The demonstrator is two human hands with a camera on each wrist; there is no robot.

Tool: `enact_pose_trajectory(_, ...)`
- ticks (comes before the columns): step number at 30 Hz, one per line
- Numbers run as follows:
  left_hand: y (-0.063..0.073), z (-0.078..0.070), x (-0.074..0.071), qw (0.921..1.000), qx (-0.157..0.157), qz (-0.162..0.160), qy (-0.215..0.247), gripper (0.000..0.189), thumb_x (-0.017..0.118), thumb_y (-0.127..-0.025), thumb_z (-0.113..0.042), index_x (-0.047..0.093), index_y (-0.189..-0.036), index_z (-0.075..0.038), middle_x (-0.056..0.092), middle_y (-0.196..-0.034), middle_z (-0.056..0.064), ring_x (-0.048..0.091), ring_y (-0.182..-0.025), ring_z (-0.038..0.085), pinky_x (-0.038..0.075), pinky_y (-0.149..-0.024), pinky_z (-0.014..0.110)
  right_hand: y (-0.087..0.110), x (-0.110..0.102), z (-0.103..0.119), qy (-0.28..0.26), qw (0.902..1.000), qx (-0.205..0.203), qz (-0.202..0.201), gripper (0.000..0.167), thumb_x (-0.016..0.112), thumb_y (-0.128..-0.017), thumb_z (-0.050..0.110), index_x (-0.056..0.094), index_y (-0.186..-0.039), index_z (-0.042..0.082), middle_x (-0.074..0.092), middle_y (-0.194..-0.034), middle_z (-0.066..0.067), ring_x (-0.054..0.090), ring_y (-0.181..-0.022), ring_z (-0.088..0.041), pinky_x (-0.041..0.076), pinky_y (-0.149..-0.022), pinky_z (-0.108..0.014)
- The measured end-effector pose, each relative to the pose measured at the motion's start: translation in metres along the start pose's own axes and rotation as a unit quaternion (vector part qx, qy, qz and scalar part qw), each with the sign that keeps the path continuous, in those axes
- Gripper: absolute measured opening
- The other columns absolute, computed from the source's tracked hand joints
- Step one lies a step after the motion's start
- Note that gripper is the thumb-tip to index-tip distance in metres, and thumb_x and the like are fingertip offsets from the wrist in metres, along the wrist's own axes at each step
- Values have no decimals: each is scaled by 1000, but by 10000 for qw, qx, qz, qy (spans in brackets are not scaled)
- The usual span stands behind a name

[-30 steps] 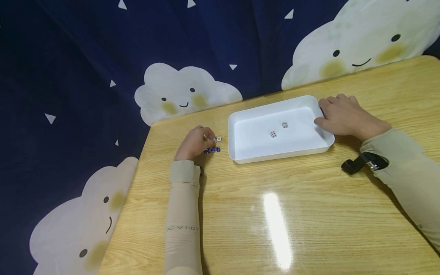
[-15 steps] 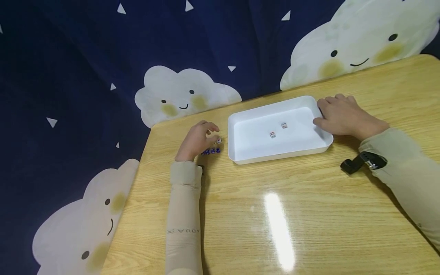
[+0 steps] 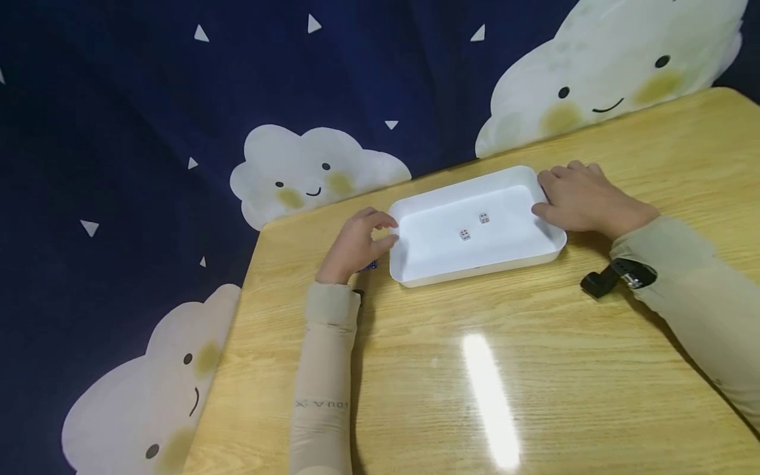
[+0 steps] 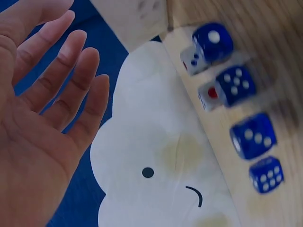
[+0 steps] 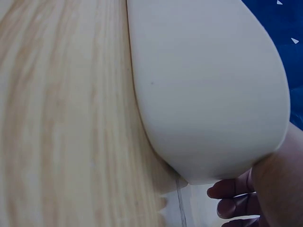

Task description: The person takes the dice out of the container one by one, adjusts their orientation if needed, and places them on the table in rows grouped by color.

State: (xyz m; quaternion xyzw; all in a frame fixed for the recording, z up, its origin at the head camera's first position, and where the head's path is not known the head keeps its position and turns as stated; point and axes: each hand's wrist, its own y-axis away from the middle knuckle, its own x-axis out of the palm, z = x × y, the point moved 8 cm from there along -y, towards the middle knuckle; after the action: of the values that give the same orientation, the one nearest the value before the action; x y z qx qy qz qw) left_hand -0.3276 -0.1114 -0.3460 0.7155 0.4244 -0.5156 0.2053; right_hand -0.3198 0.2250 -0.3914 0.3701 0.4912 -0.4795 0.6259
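My left hand [image 3: 359, 244] is at the left end of the white tray [image 3: 439, 270], thumb and fingers apart near its rim; in the left wrist view its fingers are loosely extended with nothing between them. At the tray's right end my right hand [image 3: 584, 201] holds the rim, thumb over the edge and other fingers outside. Two white dice, a nearer die [image 3: 465, 234] and a farther die [image 3: 483, 218], lie in the tray. Beside my left hand, several blue dice [image 4: 253, 135] stand in a row on the table, with two white dice [image 4: 211, 94] behind them.
The wooden table [image 3: 427, 369] meets a dark blue curtain [image 3: 332, 72] printed with smiling clouds at its back and left edges. A black strap [image 3: 617, 277] sits on my right wrist. Glare [image 3: 489, 402] shows on the tabletop.
My left hand has left the dice on the table, its fingers spreading, and moved right to the tray's left rim. My right hand keeps its place on the tray. The head view has shifted slightly.
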Motion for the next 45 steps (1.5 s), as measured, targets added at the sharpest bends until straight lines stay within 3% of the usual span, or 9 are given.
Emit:
enact_pose_trajectory(6, -3, -6, 6, 9999, 144, -28, 16, 26, 74, -96, -20, 73, -118, -7, 71, -116, 9, 66, -108, 28, 55, -98, 37, -3, 0, 6, 54, 10000, -27, 27, 45, 51, -100, 34, 54, -119, -7, 62, -119, -30, 51, -104, -47, 38, -83, -56)
enact_pose_trajectory(16, -15, -34, 16, 9983, 516, 99, -236, 24, 72, -98, -22, 73, -116, -7, 73, -113, 9, 68, -106, 26, 55, -98, 35, -7, 3, 4, 93, 9999, -14, 50, 48, 51, -100, 34, 53, -123, -8, 61, -121, -31, 52, -104, -47, 39, -83, -57)
enact_pose_trajectory(25, -29, -56, 26, 9969, 743, 8, -250, 24, 71, -98, -23, 73, -116, -7, 73, -112, 9, 67, -105, 23, 53, -97, 33, -6, 3, 2, 95, 9999, 35, 85, 52, 50, -100, 34, 52, -127, -10, 59, -127, -33, 51, -108, -49, 39, -85, -58)
enact_pose_trajectory(40, -48, -78, 47, 9977, 206, 483, -426, 31, 70, -98, -30, 69, -125, -14, 70, -118, 2, 66, -108, 15, 55, -94, 30, -2, 3, 2, 40, 10000, -12, 20, 50, 52, -100, 35, 53, -123, -9, 59, -124, -34, 51, -106, -49, 39, -85, -59)
enact_pose_trajectory(45, -52, -86, 56, 9955, 221, 731, -567, 33, 69, -99, -31, 68, -128, -15, 69, -120, 4, 65, -107, 17, 55, -91, 33, -2, 2, 3, 44, 10000, -31, -25, 48, 52, -100, 35, 54, -120, -9, 60, -121, -33, 51, -104, -49, 39, -84, -59)
